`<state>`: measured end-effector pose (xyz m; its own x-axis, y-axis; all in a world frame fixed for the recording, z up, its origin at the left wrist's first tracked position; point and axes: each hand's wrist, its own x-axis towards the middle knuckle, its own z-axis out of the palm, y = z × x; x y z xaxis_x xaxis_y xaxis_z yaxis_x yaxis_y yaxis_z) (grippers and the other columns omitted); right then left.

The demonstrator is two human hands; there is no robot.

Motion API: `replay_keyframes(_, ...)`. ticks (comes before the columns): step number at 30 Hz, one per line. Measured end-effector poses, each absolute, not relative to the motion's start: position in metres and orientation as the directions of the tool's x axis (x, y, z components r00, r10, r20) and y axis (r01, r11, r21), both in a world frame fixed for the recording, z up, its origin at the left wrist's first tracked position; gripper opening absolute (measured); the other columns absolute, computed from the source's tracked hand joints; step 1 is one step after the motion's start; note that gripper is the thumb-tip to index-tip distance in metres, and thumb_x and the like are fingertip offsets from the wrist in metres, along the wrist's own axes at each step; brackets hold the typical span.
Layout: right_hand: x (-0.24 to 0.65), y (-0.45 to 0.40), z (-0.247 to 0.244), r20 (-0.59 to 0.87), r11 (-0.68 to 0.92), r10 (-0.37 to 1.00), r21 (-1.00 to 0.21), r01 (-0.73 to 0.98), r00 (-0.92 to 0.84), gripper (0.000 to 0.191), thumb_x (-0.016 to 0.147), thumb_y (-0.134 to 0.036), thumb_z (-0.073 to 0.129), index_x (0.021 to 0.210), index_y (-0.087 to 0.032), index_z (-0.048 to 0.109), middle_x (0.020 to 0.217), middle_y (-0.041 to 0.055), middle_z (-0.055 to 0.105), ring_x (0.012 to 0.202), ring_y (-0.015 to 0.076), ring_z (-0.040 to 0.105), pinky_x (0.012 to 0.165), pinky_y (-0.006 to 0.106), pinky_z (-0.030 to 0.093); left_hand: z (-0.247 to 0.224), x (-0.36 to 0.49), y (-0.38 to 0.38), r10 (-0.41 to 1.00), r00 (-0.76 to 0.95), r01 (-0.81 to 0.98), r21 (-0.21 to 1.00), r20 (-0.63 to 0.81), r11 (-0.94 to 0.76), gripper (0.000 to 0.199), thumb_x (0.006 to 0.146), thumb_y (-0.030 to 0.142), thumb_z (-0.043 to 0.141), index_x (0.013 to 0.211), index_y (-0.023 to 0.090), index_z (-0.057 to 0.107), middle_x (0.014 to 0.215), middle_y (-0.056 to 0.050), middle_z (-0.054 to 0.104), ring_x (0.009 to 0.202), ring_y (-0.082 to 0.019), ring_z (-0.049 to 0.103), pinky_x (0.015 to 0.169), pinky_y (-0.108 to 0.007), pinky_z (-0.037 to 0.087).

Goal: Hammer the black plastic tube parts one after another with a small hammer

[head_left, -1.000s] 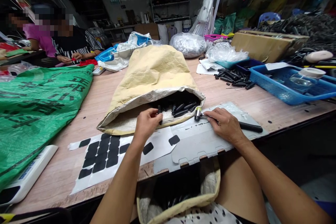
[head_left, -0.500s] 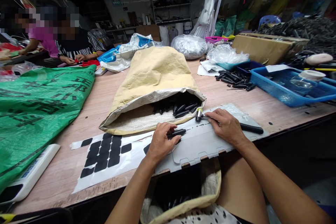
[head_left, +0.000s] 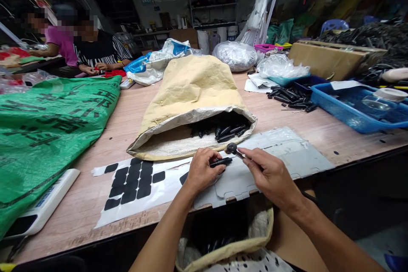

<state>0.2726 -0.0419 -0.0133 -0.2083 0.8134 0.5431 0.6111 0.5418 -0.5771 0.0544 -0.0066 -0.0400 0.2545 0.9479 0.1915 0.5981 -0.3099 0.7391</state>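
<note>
My left hand (head_left: 204, 169) is closed around a black pen-shaped piece (head_left: 222, 162), holding it level just over a grey plastic board (head_left: 245, 180). In my right hand (head_left: 270, 174) is a small hammer (head_left: 232, 148), gripped by its metal shaft close to the head. The dark hammer head sits right by the outer end of the piece; whether they touch I cannot tell. Behind both hands, a yellow woven sack (head_left: 194, 89) lies with its mouth towards me and several black pen-shaped pieces inside. Another open sack (head_left: 223, 259) in my lap holds similar pieces.
Left of the board lies a white sheet with black square stickers (head_left: 134, 180). A green sack (head_left: 57, 114) and a white scale (head_left: 47, 204) are at the left. To the right are loose black pieces (head_left: 291, 97) and a blue basket (head_left: 360, 108). Two people work at the far left.
My right hand has brought the hammer head left to the end of the piece and tilted the handle. The thin pin at the piece's end no longer shows. The view has shifted slightly.
</note>
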Motion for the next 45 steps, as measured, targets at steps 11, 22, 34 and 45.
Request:
replay_keyframes(11, 0.248, -0.062, -0.02, 0.53, 0.55, 0.803, -0.483, 0.682, -0.272, 0.046, 0.096, -0.007, 0.046, 0.134, -0.028, 0.063, 0.089, 0.0039, 0.066, 0.085, 0.0171, 0.065, 0.076, 0.03, 0.054, -0.04, 0.055, -0.007, 0.951, 0.238, 0.608, 0.734, 0.197, -0.303, 0.014, 0.075, 0.021, 0.082, 0.076, 0.02, 0.068, 0.08, 0.0, 0.066, 0.088, -0.022, 0.053, 0.078, -0.033, 0.04)
replay_keyframes(22, 0.261, -0.061, -0.021, 0.532, 0.498, 0.819, -0.468, 0.73, -0.216, 0.045, 0.097, -0.01, 0.048, 0.135, -0.029, 0.063, 0.091, 0.0035, 0.068, 0.085, 0.0173, 0.066, 0.076, 0.029, 0.053, -0.042, 0.055, -0.008, 0.949, 0.225, 0.591, 0.744, 0.219, -0.312, 0.017, 0.073, 0.017, 0.082, 0.085, 0.023, 0.072, 0.087, -0.001, 0.071, 0.093, -0.023, 0.056, 0.083, -0.034, 0.042)
replay_keyframes(34, 0.322, -0.015, -0.039, 0.547, 0.324, 0.826, -0.265, 0.908, -0.135, 0.031, 0.096, -0.021, 0.054, 0.122, -0.025, 0.071, 0.093, 0.0036, 0.071, 0.092, 0.0213, 0.066, 0.08, 0.033, 0.048, -0.037, 0.05, -0.005, 0.937, 0.296, 0.603, 0.725, 0.183, -0.332, 0.034, 0.102, 0.038, 0.048, 0.08, 0.022, 0.068, 0.084, -0.002, 0.066, 0.088, -0.021, 0.055, 0.084, -0.035, 0.04)
replay_keyframes(45, 0.336, -0.002, -0.064, 0.558, 0.363, 0.802, -0.175, 0.915, -0.211, 0.03, 0.096, -0.02, 0.053, 0.119, -0.023, 0.072, 0.093, 0.0056, 0.068, 0.089, 0.0218, 0.057, 0.083, 0.035, 0.044, -0.039, 0.051, -0.005, 0.951, 0.27, 0.637, 0.713, 0.15, -0.293, 0.046, 0.107, 0.042, 0.031, 0.068, 0.021, 0.041, 0.075, -0.002, 0.053, 0.083, -0.02, 0.049, 0.079, -0.034, 0.039)
